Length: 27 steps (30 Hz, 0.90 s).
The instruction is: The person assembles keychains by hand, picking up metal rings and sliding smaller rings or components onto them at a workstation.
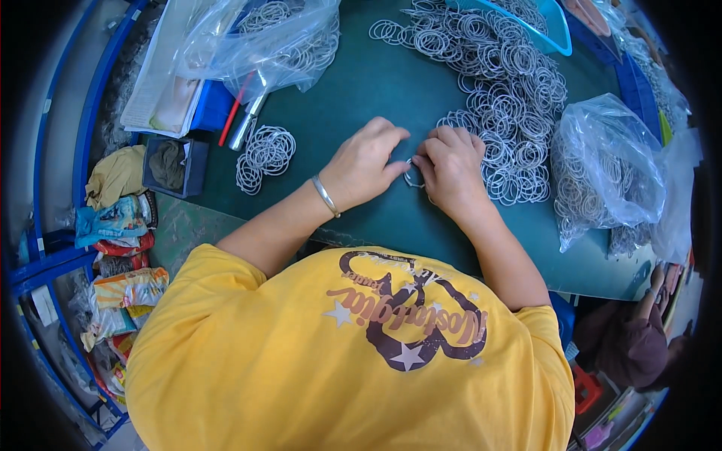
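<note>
Over the green table, my right hand pinches a thin metal ring between thumb and fingers. Part of that ring is hidden behind the fingertips. My left hand, with a silver bangle at its wrist, is just to the left of the ring. Its thumb and forefinger are apart, and I see nothing between them. A large heap of similar metal rings spreads behind and to the right of my right hand. To the left of my left hand lies a smaller pile of rings.
Clear plastic bags of rings stand at back left and at right. A light blue basket sits at back right. A red pen, a dark blue bin and papers are at left. Another person is at lower right.
</note>
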Each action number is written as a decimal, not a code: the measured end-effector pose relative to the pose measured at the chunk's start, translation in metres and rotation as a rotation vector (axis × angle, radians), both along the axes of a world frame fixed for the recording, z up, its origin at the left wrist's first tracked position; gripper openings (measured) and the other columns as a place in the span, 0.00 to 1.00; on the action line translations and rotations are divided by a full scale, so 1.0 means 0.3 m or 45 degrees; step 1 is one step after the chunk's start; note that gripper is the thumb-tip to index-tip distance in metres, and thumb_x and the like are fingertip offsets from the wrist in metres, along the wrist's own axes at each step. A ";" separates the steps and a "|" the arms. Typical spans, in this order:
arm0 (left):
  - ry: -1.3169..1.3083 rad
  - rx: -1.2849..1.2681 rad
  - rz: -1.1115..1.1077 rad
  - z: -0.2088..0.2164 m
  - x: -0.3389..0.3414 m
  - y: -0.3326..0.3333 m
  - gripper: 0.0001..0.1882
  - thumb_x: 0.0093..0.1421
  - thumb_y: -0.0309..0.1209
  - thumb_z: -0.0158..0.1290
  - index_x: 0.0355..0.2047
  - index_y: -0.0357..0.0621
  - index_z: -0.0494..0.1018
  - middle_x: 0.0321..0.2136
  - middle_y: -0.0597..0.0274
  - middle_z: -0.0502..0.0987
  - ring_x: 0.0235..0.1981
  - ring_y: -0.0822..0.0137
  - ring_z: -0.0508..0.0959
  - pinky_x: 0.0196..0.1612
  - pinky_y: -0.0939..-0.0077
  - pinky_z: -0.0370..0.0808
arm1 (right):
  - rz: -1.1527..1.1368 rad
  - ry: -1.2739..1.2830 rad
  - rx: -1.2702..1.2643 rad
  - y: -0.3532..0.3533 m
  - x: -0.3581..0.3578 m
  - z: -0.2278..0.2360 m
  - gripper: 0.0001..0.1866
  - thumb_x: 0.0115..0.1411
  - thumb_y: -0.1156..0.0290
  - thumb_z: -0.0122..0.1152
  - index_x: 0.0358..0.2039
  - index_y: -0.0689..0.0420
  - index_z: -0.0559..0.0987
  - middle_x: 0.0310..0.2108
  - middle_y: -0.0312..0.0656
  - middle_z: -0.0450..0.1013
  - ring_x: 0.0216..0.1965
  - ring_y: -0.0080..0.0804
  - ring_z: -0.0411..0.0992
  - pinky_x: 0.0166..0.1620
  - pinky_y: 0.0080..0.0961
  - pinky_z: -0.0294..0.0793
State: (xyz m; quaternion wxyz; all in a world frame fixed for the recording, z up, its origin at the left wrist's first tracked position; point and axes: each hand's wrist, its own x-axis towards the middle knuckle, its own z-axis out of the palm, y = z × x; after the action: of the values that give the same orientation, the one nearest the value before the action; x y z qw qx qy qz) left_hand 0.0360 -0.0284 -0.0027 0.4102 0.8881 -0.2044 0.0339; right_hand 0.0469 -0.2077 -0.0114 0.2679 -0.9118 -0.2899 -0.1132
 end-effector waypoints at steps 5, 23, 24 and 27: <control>0.053 0.062 -0.057 -0.022 -0.024 0.000 0.09 0.50 0.23 0.59 0.33 0.38 0.73 0.32 0.56 0.72 0.26 0.65 0.75 0.33 0.75 0.74 | 0.029 -0.018 0.124 -0.017 -0.028 0.005 0.05 0.46 0.76 0.62 0.24 0.55 0.74 0.29 0.38 0.70 0.36 0.37 0.67 0.41 0.36 0.59; 0.293 -0.267 -0.093 -0.010 -0.048 -0.001 0.15 0.50 0.28 0.60 0.38 0.38 0.72 0.34 0.59 0.72 0.30 0.70 0.76 0.31 0.79 0.73 | -0.205 1.049 0.771 -0.075 0.181 0.244 0.03 0.55 0.75 0.60 0.29 0.62 0.79 0.22 0.34 0.71 0.22 0.18 0.67 0.25 0.16 0.66; 0.274 -0.266 -0.116 -0.023 -0.047 -0.006 0.15 0.50 0.27 0.60 0.38 0.38 0.72 0.34 0.59 0.72 0.29 0.70 0.76 0.31 0.79 0.73 | -0.245 1.023 0.849 -0.103 0.233 0.263 0.04 0.56 0.74 0.59 0.31 0.62 0.79 0.22 0.35 0.71 0.21 0.18 0.67 0.24 0.15 0.66; 0.261 -0.258 -0.120 -0.020 -0.054 0.008 0.14 0.50 0.26 0.60 0.38 0.38 0.72 0.34 0.58 0.72 0.28 0.69 0.76 0.31 0.79 0.73 | -0.277 0.877 1.325 -0.170 0.410 0.286 0.08 0.58 0.72 0.57 0.37 0.63 0.77 0.24 0.37 0.73 0.23 0.20 0.70 0.25 0.15 0.69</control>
State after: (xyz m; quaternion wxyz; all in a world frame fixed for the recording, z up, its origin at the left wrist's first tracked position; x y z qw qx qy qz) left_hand 0.0198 -0.0261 -0.0088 0.5177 0.8303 -0.1985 -0.0559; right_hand 0.1700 -0.2586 0.0744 0.7410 -0.6706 0.0000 0.0340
